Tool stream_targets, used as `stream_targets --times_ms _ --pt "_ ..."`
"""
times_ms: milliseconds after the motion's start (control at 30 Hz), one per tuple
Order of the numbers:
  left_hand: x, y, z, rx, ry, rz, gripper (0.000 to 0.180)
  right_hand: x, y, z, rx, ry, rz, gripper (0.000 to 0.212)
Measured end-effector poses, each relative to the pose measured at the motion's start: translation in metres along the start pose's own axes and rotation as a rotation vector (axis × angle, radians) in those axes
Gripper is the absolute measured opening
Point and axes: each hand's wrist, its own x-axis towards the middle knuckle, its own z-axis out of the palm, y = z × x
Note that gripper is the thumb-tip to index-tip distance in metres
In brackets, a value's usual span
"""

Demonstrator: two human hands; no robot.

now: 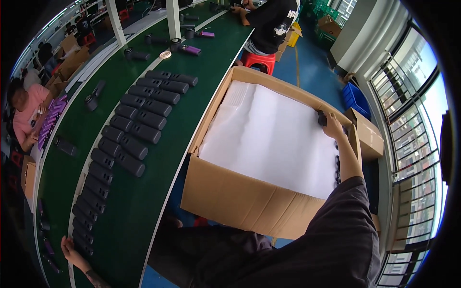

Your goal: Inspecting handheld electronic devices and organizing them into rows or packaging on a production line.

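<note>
My right hand [332, 126] reaches into the far right corner of a large open cardboard box [249, 201]. Its fingers are closed around a black plastic part [321, 118], mostly hidden by the hand. White foam sheeting [273, 129] covers most of the box's contents, and dark parts [337, 165] show along its right edge. My left hand [71, 250] rests at the lower left of the green table [144, 211], fingers apart and holding nothing. Beside it begins a long row of black handle-shaped housings [98, 185], doubled up toward the far end.
A tape roll [165, 54] and black-and-purple devices [191, 49] lie farther up the table. One person in pink [33, 108] works across it; another [271, 26] sits beyond the box on a red stool [259, 61]. A blue crate [356, 100] stands by the windows.
</note>
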Motion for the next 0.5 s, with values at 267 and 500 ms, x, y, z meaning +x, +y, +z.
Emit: stream_targets --times_ms 267,500 --pt "0.001 -0.002 0.000 0.002 -0.019 0.013 0.033 0.011 -0.001 -0.015 0.001 0.042 -0.048 0.057" --pt "0.000 0.000 0.003 -0.033 -0.042 0.014 0.030 0.022 0.002 -0.003 -0.046 0.014 -0.140 0.058"
